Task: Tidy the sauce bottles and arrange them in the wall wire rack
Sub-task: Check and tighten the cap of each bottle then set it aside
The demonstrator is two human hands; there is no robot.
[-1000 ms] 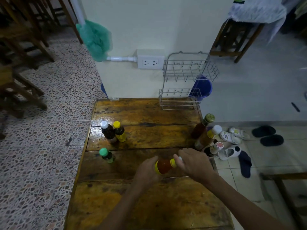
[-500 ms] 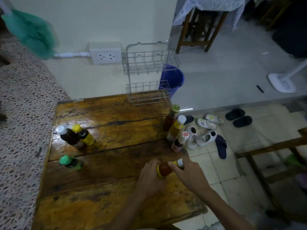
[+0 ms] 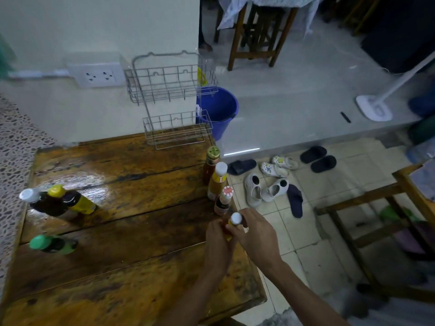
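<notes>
**Two hands on one small sauce bottle at the table edge**

Two hands hold the same bottle. The left hand point(image 3: 217, 241) is closed around the body of the orange sauce bottle point(image 3: 227, 228), and the right hand point(image 3: 255, 232) grips it from the other side, with fingers near its white cap point(image 3: 236, 218). The bottle stands close to the right edge of the wooden table point(image 3: 122, 267).

Just beyond the hands, three more bottles stand in a row along the same edge: the red-capped bottle point(image 3: 223, 201) is nearest, almost touching the fingers, then the white-capped amber bottle point(image 3: 217, 181), then the gold-capped red bottle point(image 3: 211, 164). Further beyond them, the two-tier wire rack point(image 3: 171, 100) hangs on the wall, and both tiers hold no bottle.

Far to the left of the hands stand a dark bottle with white cap point(image 3: 41, 202) and a yellow-capped bottle point(image 3: 75, 201), touching each other. The green-capped bottle point(image 3: 53, 244) is apart from them, nearer to the person.

To the right of the hands, on the tiled floor, lie several shoes point(image 3: 266, 184).
</notes>
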